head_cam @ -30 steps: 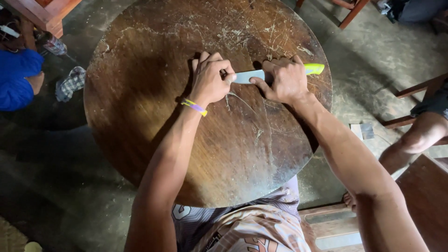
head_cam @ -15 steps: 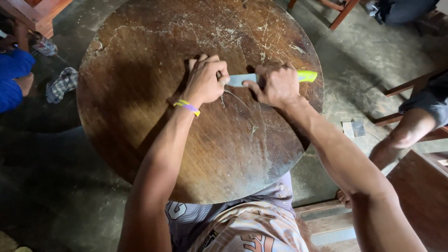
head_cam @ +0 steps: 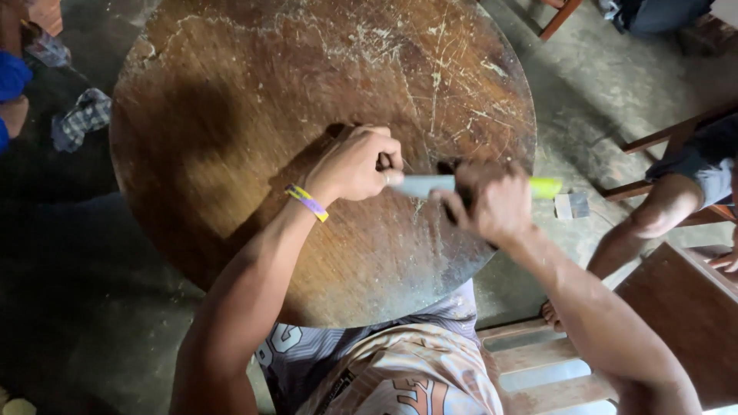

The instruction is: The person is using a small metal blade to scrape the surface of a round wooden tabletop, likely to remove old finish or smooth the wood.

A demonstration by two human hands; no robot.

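Knife is gripped by fisted right hand at 3 o'clock on table; blade tip is pinched by curled left hand.

Light: dim overall, brightest on the floor at upper right.
Shadows: a dark patch covers the left of the round worktop; lower left of the frame is near black.
Blur: the right hand is smeared.
Glare: none.
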